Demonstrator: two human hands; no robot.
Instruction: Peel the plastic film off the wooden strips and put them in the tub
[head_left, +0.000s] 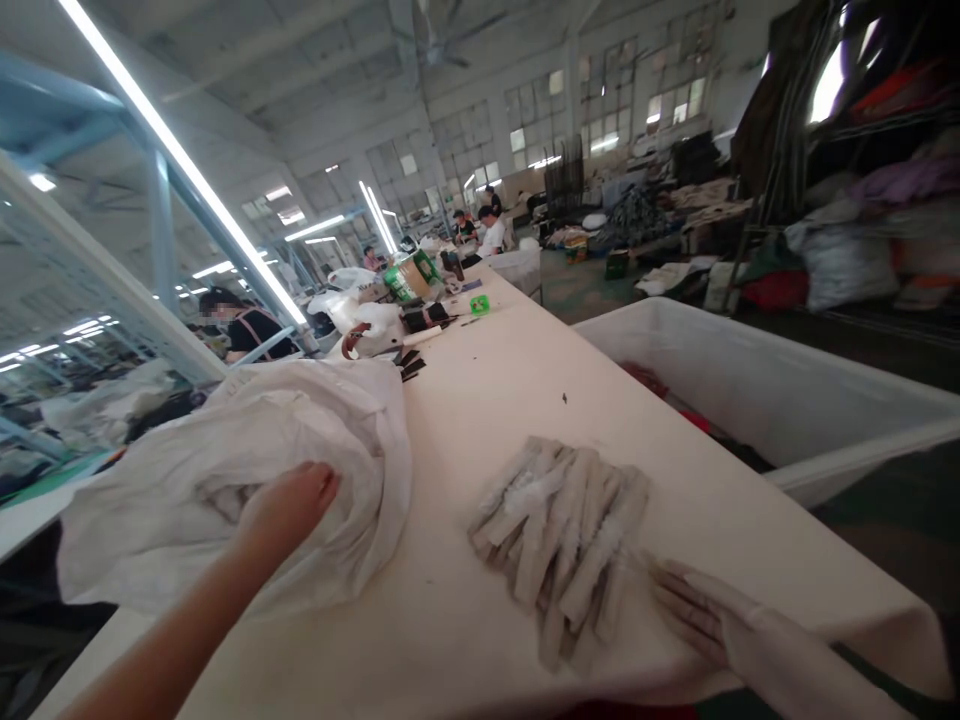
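Note:
My left hand [291, 503] is over a large, crumpled white cloth sack [330, 410] on the left of the table. Its fingers are curled closed, apparently on a fold of the sack's cloth. Right of the sack lies a loose pile of beige fabric rolls [562, 540], with whitish fuzz on top. Beside the pile's lower right, near the table's front edge, is my right hand [694, 605], pale and slightly blurred. Its fingers are stretched out towards the rolls, and nothing shows in them.
The long cream table [465, 400] carries a small green basket [479, 304], black strips [412, 364] and plastic bags [356, 305] farther back. A deep white bin [795, 380] stands along its right side. Another person [259, 330] sits beyond the sack; others are far back.

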